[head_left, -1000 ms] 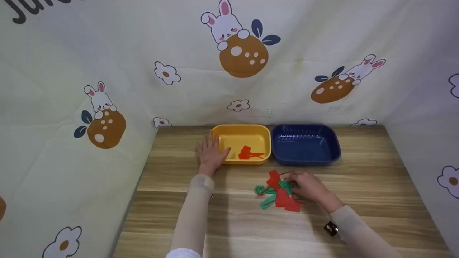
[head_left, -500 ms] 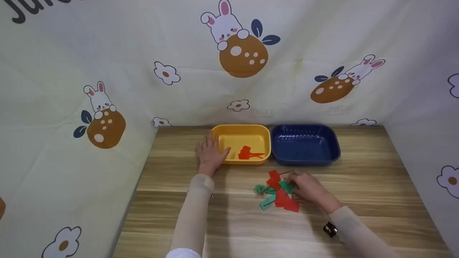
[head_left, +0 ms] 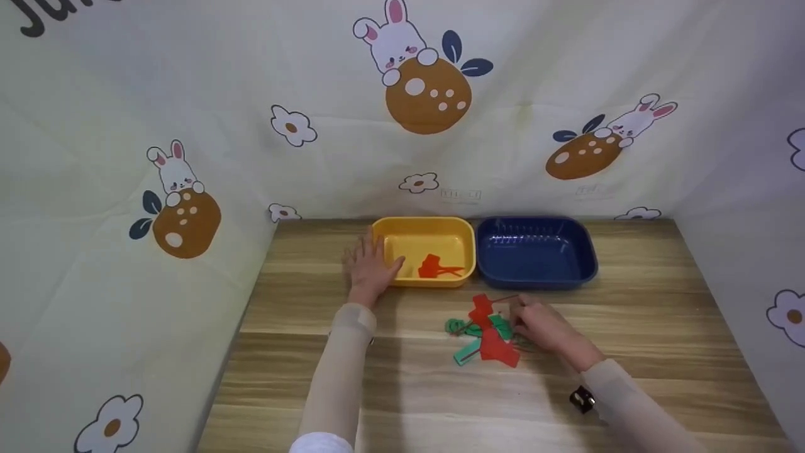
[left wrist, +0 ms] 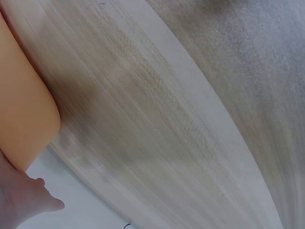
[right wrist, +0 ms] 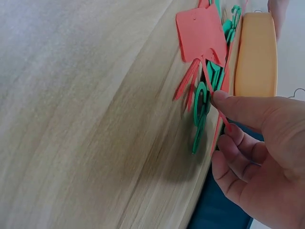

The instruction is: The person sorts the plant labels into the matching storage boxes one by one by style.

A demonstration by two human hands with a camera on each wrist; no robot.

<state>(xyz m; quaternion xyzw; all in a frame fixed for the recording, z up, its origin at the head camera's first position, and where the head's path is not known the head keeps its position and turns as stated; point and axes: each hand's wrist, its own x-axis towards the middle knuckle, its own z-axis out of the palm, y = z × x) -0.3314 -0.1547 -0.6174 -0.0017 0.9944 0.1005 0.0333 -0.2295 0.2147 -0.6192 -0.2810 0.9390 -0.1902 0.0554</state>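
My left hand (head_left: 370,272) rests with fingers spread on the left rim of a yellow plastic basket (head_left: 424,246). In the left wrist view only part of that hand (left wrist: 21,198) shows beside the basket's wall (left wrist: 24,100). Over a small pile of red and green plastic tags with thin tails, my right hand (head_left: 548,326) works close to the table. The right wrist view shows its thumb and forefinger pinching the thin tail of a red tag (right wrist: 202,36). Green tags (right wrist: 200,107) lie tangled beneath it. Inside the yellow basket lie red tags (head_left: 431,267).
A dark blue basket (head_left: 534,255) stands against the yellow one's right side, near the back of the wooden table (head_left: 440,409). Behind rises a patterned cloth wall (head_left: 339,157) with rabbits and flowers. Similar cloth closes both sides.
The right hand has shifted slightly, and its fingers have drawn in around a tag's tail. The front red tags have moved a little left and back. The left hand has stayed put.
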